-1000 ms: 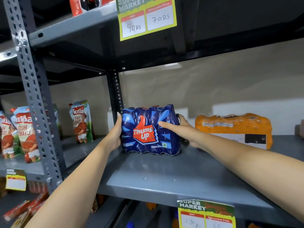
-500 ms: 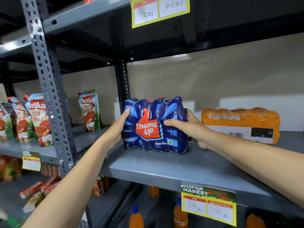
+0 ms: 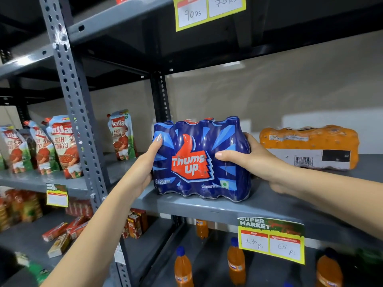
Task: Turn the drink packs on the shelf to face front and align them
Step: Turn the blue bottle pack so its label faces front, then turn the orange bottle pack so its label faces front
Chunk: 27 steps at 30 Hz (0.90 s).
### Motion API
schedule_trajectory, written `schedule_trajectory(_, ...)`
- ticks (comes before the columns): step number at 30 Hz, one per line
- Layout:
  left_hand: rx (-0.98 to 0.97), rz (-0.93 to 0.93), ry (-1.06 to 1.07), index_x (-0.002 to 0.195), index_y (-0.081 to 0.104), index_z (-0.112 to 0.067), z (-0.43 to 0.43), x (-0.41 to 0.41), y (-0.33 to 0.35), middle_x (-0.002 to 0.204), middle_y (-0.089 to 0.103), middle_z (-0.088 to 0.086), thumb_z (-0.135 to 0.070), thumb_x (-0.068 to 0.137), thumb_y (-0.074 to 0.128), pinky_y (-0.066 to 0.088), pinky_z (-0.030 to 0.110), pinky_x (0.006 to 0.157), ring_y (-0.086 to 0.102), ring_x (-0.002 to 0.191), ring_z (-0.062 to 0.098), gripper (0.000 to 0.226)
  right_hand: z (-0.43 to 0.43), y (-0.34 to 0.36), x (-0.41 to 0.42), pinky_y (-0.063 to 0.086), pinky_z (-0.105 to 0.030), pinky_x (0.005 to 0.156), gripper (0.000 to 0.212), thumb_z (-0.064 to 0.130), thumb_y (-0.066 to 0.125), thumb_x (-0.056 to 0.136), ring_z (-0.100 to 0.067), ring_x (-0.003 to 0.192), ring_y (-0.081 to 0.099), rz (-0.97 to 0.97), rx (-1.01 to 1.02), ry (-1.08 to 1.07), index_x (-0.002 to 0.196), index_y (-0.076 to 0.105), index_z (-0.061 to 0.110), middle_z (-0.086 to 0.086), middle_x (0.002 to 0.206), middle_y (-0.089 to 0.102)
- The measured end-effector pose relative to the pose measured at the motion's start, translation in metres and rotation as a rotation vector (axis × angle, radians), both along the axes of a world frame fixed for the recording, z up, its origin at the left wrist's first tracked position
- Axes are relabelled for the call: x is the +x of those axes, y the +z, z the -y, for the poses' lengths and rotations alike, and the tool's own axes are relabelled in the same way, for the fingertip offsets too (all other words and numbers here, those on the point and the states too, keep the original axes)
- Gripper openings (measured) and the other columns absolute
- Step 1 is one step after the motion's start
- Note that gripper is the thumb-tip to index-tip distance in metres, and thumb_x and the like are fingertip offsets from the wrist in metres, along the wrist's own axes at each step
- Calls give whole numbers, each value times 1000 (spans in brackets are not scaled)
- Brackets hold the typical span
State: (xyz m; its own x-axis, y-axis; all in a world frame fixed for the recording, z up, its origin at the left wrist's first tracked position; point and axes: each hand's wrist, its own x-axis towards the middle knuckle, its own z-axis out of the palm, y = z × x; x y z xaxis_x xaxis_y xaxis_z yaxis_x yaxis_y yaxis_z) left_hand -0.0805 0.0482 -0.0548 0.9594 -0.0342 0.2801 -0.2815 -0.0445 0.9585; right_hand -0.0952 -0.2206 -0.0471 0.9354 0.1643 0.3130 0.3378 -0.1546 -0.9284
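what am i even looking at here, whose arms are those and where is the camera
There is no machine here: a person wears one wide-angle camera on the head, so you look down their own two bare arms at a store shelf. The left hand and the right hand clasp the two ends of a blue drink pack, whose logo faces you and whose bottom sits near the shelf's front edge. Beside it on the right lies an orange drink pack, showing its barcode side rather than its front. A yellow price tag hangs below. Sauce pouches stand in the next bay on the left.
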Motion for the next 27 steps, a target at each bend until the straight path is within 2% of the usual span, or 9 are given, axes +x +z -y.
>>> schedule_trajectory(6,-18,-21,25,81,77,-44,6,-12,3,96,79,-8,-78,50,65,56,40,78,76,87,13,48,-3,-1,-6,56,-25,70,101,62,85,52,-7,99,69,-5,-14,-31,140,41,37,13,122,67)
schedule_trajectory(9,-35,-15,177,127,59,-34,12,-16,5,129,67,1,-81,62,58,52,45,92,67,111,20,80,1,5,-9,48,-45,105,141,92,70,33,-15,132,53,-18,-117,-68,154,14,45,15,149,47)
schedule_trajectory(11,18,168,426,148,34,-29,20,-21,7,152,43,-1,-78,69,49,39,48,109,45,135,18,94,16,19,-7,27,-55,118,145,103,53,31,-19,145,35,22,-46,-138,156,3,47,11,163,29)
schedule_trajectory(12,27,317,501,149,31,-28,26,-27,9,154,38,-6,-74,73,48,34,44,113,39,138,12,90,29,28,-3,27,-54,118,137,103,47,39,-19,142,37,82,15,-200,157,9,43,9,163,29)
schedule_trajectory(15,85,670,491,137,46,-32,62,-51,23,139,47,-22,-56,83,49,35,21,107,40,128,-11,59,89,49,12,43,-38,100,78,80,37,69,-16,115,53,310,101,-490,126,51,30,1,131,59)
schedule_trajectory(18,107,829,248,123,58,-28,121,-72,42,126,60,-15,-31,88,57,42,13,99,52,123,-4,35,154,55,28,40,-25,73,33,45,47,93,-21,98,57,420,116,-755,105,62,19,-2,102,67)
schedule_trajectory(22,114,790,44,115,61,-29,224,-56,65,122,64,-9,-30,79,62,44,29,105,57,121,7,36,230,46,58,45,-34,86,32,25,54,94,-37,111,61,205,23,-948,116,67,4,-19,114,69)
schedule_trajectory(24,219,569,55,128,54,-28,270,-21,77,137,55,-5,-34,78,63,39,31,106,49,129,13,51,248,40,67,52,-42,87,41,33,56,95,-38,99,61,1,-1,-821,120,62,1,-16,94,63)
schedule_trajectory(27,305,274,202,138,47,-11,308,44,81,144,52,7,-31,86,63,42,37,106,49,131,25,58,255,31,67,39,-31,51,44,53,51,94,-22,59,46,-287,77,-570,94,54,9,-5,58,52)
